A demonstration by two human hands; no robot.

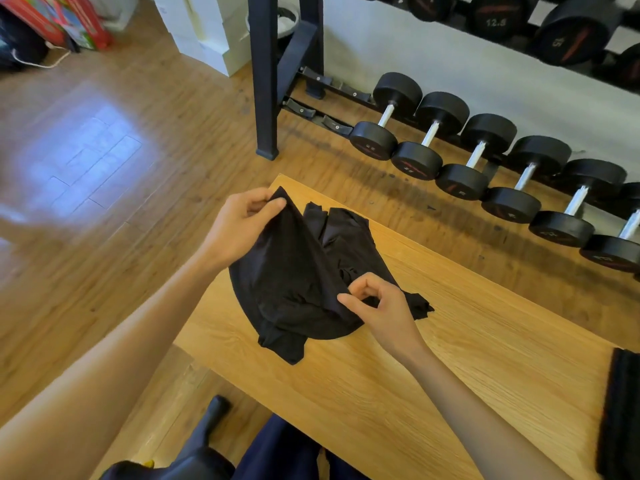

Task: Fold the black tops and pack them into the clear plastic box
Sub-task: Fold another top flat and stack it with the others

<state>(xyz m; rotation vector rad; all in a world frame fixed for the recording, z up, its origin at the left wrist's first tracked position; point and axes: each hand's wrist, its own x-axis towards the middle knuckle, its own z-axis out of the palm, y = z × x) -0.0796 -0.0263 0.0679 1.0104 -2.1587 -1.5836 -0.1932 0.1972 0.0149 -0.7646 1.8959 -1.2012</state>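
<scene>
A crumpled black top [298,275] lies bunched on the far left corner of the wooden table [433,358]. My left hand [242,226] pinches one edge of the top and lifts it above the table's corner. My right hand [381,306] pinches another part of the fabric lower down, near the middle of the heap. The cloth stretches in a taut ridge between both hands. The clear plastic box is not in view.
A dark object [621,414] lies at the table's right edge, cut off by the frame. A row of dumbbells [485,168] sits on the floor rack beyond the table. A black rack post [265,81] stands at the far left of the rack. Wooden floor lies to the left.
</scene>
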